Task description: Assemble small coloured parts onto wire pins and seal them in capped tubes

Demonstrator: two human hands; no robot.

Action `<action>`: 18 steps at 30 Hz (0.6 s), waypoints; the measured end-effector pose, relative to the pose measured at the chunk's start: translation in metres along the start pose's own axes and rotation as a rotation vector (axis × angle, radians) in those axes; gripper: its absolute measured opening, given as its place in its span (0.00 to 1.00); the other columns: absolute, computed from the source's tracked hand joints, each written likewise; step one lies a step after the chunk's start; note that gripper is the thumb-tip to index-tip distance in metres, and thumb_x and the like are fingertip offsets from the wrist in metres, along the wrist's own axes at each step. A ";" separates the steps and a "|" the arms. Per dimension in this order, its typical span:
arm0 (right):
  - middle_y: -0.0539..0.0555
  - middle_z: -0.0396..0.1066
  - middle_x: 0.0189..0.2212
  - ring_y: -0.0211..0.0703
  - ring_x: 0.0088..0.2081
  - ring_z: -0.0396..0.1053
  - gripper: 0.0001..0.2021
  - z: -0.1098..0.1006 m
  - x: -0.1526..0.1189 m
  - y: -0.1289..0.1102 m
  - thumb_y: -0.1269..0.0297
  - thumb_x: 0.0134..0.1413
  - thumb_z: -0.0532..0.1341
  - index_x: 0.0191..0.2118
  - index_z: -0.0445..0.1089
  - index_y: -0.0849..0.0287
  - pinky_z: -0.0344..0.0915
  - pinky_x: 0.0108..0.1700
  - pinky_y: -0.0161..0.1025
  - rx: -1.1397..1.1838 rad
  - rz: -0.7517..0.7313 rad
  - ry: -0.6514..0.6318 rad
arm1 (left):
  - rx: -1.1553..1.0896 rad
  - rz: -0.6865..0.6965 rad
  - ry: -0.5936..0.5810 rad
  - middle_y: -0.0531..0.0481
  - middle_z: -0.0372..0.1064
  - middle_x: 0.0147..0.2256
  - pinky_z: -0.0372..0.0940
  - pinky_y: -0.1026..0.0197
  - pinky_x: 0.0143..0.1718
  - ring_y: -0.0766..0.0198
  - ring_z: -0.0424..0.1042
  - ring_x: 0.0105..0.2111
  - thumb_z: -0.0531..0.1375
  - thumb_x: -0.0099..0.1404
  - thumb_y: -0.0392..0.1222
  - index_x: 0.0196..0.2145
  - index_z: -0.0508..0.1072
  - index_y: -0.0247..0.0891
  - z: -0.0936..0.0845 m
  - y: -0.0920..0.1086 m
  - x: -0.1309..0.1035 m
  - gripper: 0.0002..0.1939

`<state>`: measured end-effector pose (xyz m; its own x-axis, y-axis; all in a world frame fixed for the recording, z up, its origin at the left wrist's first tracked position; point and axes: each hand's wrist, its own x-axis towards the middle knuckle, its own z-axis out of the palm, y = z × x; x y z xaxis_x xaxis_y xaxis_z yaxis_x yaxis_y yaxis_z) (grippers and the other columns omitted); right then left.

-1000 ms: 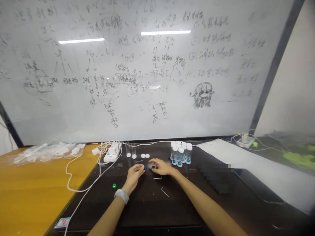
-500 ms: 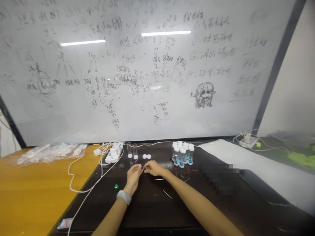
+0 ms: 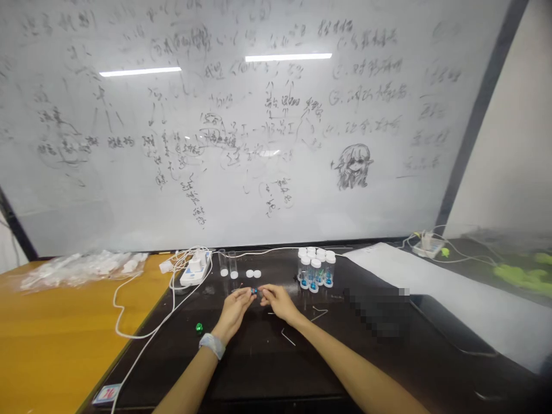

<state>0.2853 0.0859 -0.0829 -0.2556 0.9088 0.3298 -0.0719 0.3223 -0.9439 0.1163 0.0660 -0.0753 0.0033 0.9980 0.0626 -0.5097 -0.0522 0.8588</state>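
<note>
A small blue object (image 3: 254, 291) is pinched between the fingertips of my left hand (image 3: 236, 309). Close to its right side is my right hand (image 3: 278, 301), fingers bent together; whether they grip anything is too small to make out. Under and beside my right hand, thin bent metal pieces (image 3: 288, 337) lie on the dark table (image 3: 259, 374). A shiny green ball (image 3: 199, 328) rests left of my left wrist. Behind my hands are two clear tubes (image 3: 233, 264) and two white caps (image 3: 253, 273). Several capped tubes (image 3: 314, 276) with blue contents stand to the right.
A white power strip (image 3: 196, 269) with tangled cables is at the back left. Plastic bags (image 3: 81, 269) lie on the orange table (image 3: 56, 333). A black phone-like slab (image 3: 451, 325) and a large white sheet (image 3: 431, 282) are at the right. The whiteboard (image 3: 259, 201) stands behind.
My right hand has moved slightly away from my left hand and its fingers look a little looser. More of the blue object shows. The whole view has shifted slightly.
</note>
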 end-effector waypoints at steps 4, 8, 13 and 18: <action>0.51 0.74 0.28 0.45 0.32 0.75 0.25 -0.001 -0.008 -0.007 0.48 0.38 0.71 0.40 0.70 0.59 0.73 0.39 0.45 0.154 0.070 -0.021 | 0.033 -0.026 -0.061 0.42 0.78 0.35 0.69 0.59 0.50 0.61 0.77 0.37 0.70 0.53 0.33 0.34 0.78 0.31 0.003 0.002 -0.004 0.10; 0.51 0.74 0.25 0.44 0.30 0.75 0.21 -0.004 -0.007 -0.010 0.50 0.37 0.72 0.32 0.71 0.61 0.73 0.37 0.42 0.143 0.061 0.010 | 0.069 -0.050 -0.122 0.41 0.78 0.35 0.69 0.59 0.49 0.60 0.77 0.38 0.70 0.53 0.35 0.35 0.78 0.31 0.006 0.005 -0.008 0.11; 0.53 0.74 0.23 0.45 0.27 0.74 0.17 -0.006 -0.007 -0.012 0.50 0.45 0.69 0.32 0.74 0.60 0.70 0.32 0.39 -0.127 -0.102 0.061 | 0.053 -0.044 -0.099 0.42 0.78 0.35 0.68 0.60 0.49 0.61 0.77 0.37 0.72 0.51 0.36 0.34 0.78 0.31 0.007 0.005 -0.008 0.12; 0.55 0.74 0.34 0.44 0.36 0.72 0.09 -0.013 -0.014 -0.025 0.56 0.57 0.63 0.37 0.74 0.56 0.68 0.40 0.39 -0.548 -0.441 0.002 | 0.054 -0.043 -0.109 0.44 0.78 0.33 0.70 0.63 0.45 0.63 0.77 0.35 0.72 0.50 0.36 0.34 0.78 0.31 0.007 0.005 -0.009 0.13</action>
<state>0.3035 0.0685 -0.0638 -0.3122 0.6629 0.6805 0.3281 0.7475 -0.5776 0.1193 0.0569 -0.0681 0.1190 0.9898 0.0778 -0.4597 -0.0146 0.8880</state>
